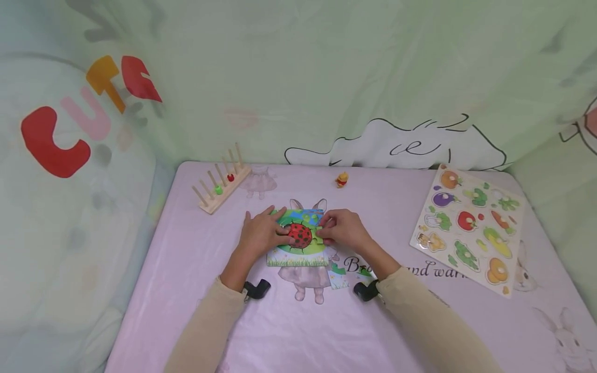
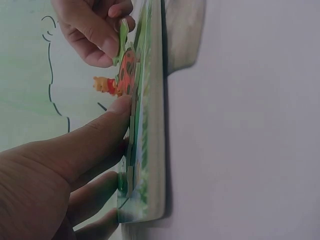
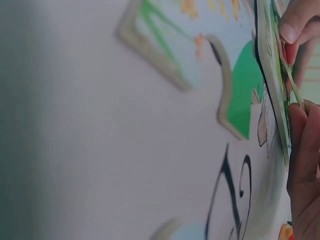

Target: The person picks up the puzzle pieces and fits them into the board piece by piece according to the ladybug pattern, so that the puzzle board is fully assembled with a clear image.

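A ladybug jigsaw puzzle (image 1: pixel 298 254) lies on the table in front of me, its red spotted beetle near the middle. My left hand (image 1: pixel 261 233) rests on the puzzle's left side, thumb touching the ladybug and fingers spread along the edge. At the right side, my right hand (image 1: pixel 344 228) pinches a green puzzle piece (image 1: pixel 320 235) between thumb and fingers. In the left wrist view that puzzle piece (image 2: pixel 122 42) stands tilted above the board. Loose puzzle pieces (image 1: pixel 339 278) lie to the lower right, partly hidden by the right wrist in the head view.
A wooden peg rack (image 1: pixel 224 192) with green and red beads stands at the back left. A small yellow bear figure (image 1: pixel 342 180) is at the back. On the right lies a vegetable peg board (image 1: pixel 466 228). Fabric walls (image 1: pixel 280 77) enclose the table (image 1: pixel 186 311).
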The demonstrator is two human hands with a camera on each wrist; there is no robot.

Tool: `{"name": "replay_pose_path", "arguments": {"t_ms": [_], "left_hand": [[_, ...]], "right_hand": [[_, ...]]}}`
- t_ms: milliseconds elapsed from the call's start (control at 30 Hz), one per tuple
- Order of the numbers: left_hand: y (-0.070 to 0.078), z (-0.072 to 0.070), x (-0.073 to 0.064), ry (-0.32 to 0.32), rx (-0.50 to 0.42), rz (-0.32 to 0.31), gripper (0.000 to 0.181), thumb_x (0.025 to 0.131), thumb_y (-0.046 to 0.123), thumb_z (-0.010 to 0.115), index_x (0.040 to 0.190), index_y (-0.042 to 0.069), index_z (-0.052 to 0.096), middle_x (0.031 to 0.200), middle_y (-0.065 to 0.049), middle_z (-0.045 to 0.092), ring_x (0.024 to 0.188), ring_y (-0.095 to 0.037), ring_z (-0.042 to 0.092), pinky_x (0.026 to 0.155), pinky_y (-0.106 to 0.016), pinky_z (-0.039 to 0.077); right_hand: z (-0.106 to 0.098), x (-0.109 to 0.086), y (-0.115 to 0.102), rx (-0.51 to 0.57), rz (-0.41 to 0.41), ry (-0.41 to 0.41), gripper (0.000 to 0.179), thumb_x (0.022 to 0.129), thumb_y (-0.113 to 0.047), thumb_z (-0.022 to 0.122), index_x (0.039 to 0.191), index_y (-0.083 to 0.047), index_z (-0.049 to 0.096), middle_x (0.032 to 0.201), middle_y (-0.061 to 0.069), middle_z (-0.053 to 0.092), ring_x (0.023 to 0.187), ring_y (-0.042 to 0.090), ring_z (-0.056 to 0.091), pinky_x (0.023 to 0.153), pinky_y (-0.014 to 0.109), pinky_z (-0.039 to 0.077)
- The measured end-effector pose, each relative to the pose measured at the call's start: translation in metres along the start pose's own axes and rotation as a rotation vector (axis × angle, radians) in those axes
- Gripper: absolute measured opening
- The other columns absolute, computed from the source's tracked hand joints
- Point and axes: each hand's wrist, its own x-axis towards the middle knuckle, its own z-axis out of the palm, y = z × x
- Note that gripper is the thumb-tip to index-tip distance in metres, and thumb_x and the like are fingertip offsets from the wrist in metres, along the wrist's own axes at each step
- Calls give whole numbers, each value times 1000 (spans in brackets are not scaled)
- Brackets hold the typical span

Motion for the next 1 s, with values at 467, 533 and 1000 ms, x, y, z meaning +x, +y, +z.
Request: {"name": "replay_pose_path", "arguments": {"t_ms": [467,533,1000], "left_hand": [[1,-1,1,-4,6,-8,39,81,57,79,109,30,80,158,10,45,154,-21,33,117,-75,17],[2,-1,1,-6,5,-11,39,81,57,79,109,31,80,158,11,45,154,-21,33,118,-75,17],[1,2,1,35,-17,18,40,79,53,83,110,27,81,157,7,48,153,-26,36,114,-79,18]], "right_hand": [[6,3,-14,-250,12,93,25,77,-27,88,77,-11,68,52,-3,62,55,13,57,56,26,41],[5,4,-15,-268,19,78,27,78,-28,88,76,-11,67,52,-3,62,56,13,57,56,26,40],[-15,15,-3,-246,32,-41,38,84,-25,84,110,-10,61,75,2,65,60,14,61,68,30,41]]}}
